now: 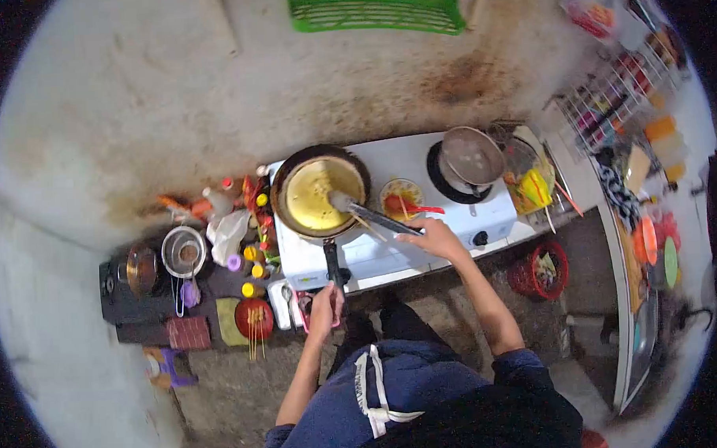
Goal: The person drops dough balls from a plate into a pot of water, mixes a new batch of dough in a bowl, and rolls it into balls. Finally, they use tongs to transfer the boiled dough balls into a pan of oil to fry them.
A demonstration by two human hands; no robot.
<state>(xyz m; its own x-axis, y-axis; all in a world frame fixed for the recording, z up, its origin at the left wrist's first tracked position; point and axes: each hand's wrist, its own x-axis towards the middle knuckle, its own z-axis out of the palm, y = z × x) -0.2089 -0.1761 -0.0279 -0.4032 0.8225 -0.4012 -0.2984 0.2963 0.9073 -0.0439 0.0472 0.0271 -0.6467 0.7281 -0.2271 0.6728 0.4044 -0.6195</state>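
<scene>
A frying pan (pixel 314 200) with yellow liquid in it sits on the left burner of the white stove (pixel 400 163). My left hand (pixel 325 308) is closed round the end of the pan's black handle. In my right hand (pixel 436 239) are black tongs (pixel 386 221), reaching left over the pan's right edge. At the tips of the tongs is a greyish piece on thin sticks, too small to make out clearly. Between the burners stands a small bowl (pixel 394 193) of red sauce, with a red spoon (pixel 425 209) across it.
A grey pot (pixel 472 155) stands on the right burner. Left of the stove are bottles, a metal strainer (pixel 183 252) and a red plate (pixel 247 321) with skewers. A red bin (pixel 560 271) stands on the floor at right. A dish rack (pixel 607 105) is on the right counter.
</scene>
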